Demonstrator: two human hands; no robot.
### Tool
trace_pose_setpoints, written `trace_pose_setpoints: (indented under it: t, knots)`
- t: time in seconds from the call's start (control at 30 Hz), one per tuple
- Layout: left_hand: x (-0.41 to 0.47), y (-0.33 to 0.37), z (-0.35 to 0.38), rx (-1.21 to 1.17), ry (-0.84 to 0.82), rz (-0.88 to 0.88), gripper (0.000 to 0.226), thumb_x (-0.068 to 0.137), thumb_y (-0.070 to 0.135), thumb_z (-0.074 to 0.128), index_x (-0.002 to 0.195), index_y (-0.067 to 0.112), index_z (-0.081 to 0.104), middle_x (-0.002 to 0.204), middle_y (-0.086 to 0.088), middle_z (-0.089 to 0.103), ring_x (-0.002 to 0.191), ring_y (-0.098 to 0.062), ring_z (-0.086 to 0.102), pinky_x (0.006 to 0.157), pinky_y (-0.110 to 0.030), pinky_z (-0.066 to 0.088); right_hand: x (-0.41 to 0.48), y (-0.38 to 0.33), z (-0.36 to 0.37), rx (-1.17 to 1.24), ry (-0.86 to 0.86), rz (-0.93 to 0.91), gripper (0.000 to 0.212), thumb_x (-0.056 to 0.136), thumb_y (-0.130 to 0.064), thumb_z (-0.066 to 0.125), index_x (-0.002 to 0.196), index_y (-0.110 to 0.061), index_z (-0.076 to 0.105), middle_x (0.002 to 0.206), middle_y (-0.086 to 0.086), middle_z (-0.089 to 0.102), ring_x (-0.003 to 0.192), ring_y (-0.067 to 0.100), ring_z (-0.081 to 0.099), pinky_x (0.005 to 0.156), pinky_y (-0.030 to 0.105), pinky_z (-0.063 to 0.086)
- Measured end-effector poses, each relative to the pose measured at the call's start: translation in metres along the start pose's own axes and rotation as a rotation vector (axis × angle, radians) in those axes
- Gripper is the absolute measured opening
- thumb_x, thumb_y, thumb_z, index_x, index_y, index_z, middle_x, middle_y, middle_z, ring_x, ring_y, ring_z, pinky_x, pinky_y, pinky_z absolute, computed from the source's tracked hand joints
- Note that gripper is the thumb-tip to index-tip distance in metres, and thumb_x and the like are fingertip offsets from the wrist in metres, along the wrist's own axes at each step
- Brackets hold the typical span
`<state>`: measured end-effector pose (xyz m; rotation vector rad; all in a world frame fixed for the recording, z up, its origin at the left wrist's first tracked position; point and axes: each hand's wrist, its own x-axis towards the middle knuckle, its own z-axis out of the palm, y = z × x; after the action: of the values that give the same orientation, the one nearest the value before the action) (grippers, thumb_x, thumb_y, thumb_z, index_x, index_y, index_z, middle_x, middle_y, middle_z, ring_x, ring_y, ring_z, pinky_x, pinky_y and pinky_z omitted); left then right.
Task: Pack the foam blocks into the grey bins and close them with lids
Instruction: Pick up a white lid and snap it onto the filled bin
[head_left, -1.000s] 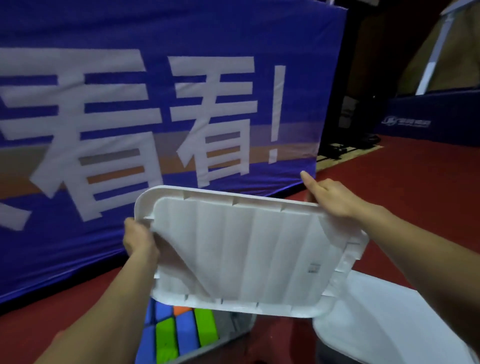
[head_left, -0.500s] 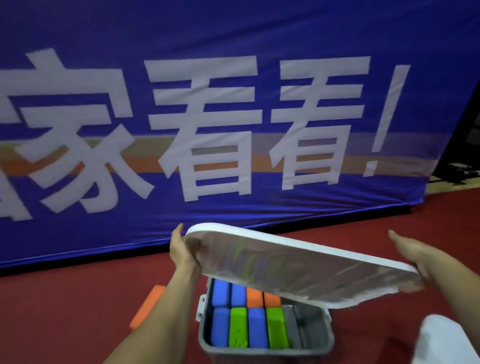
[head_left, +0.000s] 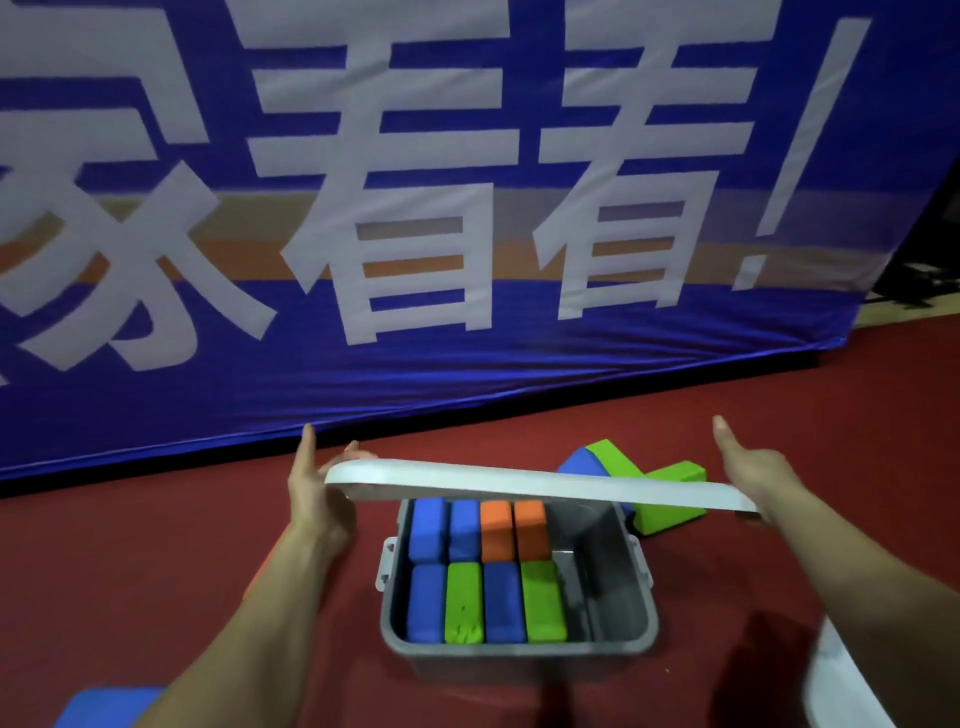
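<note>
A grey bin (head_left: 602, 647) stands on the red floor, holding several upright blue, green and orange foam blocks (head_left: 480, 571) with a free gap on its right side. A white lid (head_left: 545, 486) hovers nearly flat above the bin's far edge. My left hand (head_left: 317, 499) grips the lid's left end, thumb up. My right hand (head_left: 753, 475) holds the lid's right end, thumb raised. The lid hides the bin's far rim.
Loose green and blue blocks (head_left: 639, 478) lie on the floor behind the bin, to the right. A blue block (head_left: 104, 706) sits at the bottom left, and an orange one peeks out behind my left forearm. Another white lid (head_left: 836, 691) lies bottom right. A blue banner (head_left: 415, 208) stands behind.
The lid has swung from facing me to nearly flat and come down over the bin. The view has tilted down, showing more of the bin and floor.
</note>
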<state>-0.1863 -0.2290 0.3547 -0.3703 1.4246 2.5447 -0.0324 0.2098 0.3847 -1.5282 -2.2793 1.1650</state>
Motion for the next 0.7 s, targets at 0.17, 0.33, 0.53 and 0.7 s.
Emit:
trace_pose_setpoints:
  t: [0.17, 0.33, 0.53, 0.7]
  knots:
    - [0.02, -0.024, -0.01, 0.246, -0.097, -0.142, 0.063, 0.086, 0.07, 0.05, 0.103, 0.012, 0.07, 0.078, -0.004, 0.063, 0.068, -0.015, 0.058, 0.065, -0.028, 0.041, 0.021, 0.004, 0.016, -0.029, 0.04, -0.035, 0.116, 0.078, -0.089, 0.029, 0.129, 0.013, 0.053, 0.138, 0.031, 0.052, 0.128, 0.043, 0.051, 0.105, 0.044, 0.039]
    - [0.036, -0.032, -0.029, 0.343, -0.115, -0.341, 0.083, 0.071, 0.075, 0.07, 0.121, 0.009, 0.068, 0.118, -0.013, 0.072, 0.109, -0.028, 0.069, 0.099, -0.044, 0.05, 0.032, 0.021, 0.03, 0.046, 0.093, -0.111, 0.1, 0.08, -0.084, 0.038, 0.135, -0.001, 0.052, 0.137, 0.022, 0.055, 0.126, 0.042, 0.051, 0.104, 0.047, 0.039]
    - [0.039, -0.044, -0.025, 0.664, -0.07, -0.405, 0.084, 0.073, 0.077, 0.063, 0.11, 0.002, 0.07, 0.105, -0.022, 0.073, 0.099, -0.038, 0.071, 0.082, -0.046, 0.058, 0.031, 0.032, 0.056, 0.141, 0.156, -0.235, 0.085, 0.079, -0.079, 0.051, 0.138, -0.019, 0.045, 0.129, 0.009, 0.063, 0.124, 0.038, 0.053, 0.104, 0.05, 0.041]
    - [0.054, -0.086, -0.035, 0.885, 0.133, -0.112, 0.068, 0.086, 0.069, 0.055, 0.077, 0.002, 0.059, 0.074, -0.011, 0.061, 0.068, -0.026, 0.057, 0.064, -0.035, 0.046, 0.041, 0.052, 0.091, 0.168, 0.132, -0.271, 0.085, 0.084, -0.074, 0.051, 0.146, -0.019, 0.036, 0.134, 0.007, 0.059, 0.125, 0.036, 0.052, 0.102, 0.049, 0.041]
